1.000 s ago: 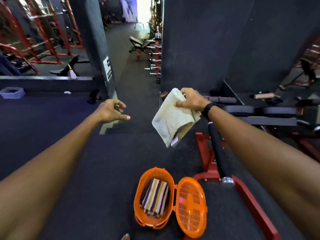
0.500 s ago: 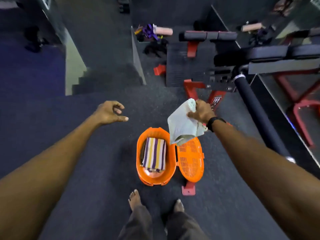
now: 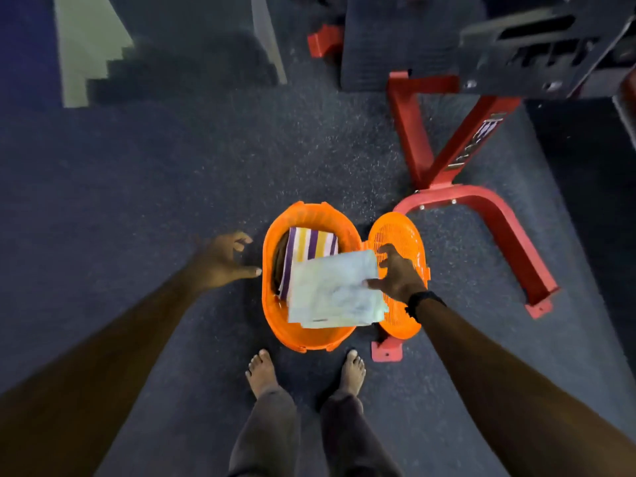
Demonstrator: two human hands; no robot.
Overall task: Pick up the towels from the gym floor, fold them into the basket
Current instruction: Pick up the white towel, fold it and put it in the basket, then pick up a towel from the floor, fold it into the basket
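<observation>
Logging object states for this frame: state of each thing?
Basket: open, on floor.
Lid: swung open to the side.
Striped towel: folded, in basket.
Pale towel: folded, over basket.
Right hand: thumb on pale towel's edge.
Left hand: empty.

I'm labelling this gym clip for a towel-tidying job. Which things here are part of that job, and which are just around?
Part of the job:
- pale towel, over the basket
- striped towel, inside
- orange basket
- basket lid, open
- right hand
- left hand

Just around:
- red machine frame
- black machine block
</observation>
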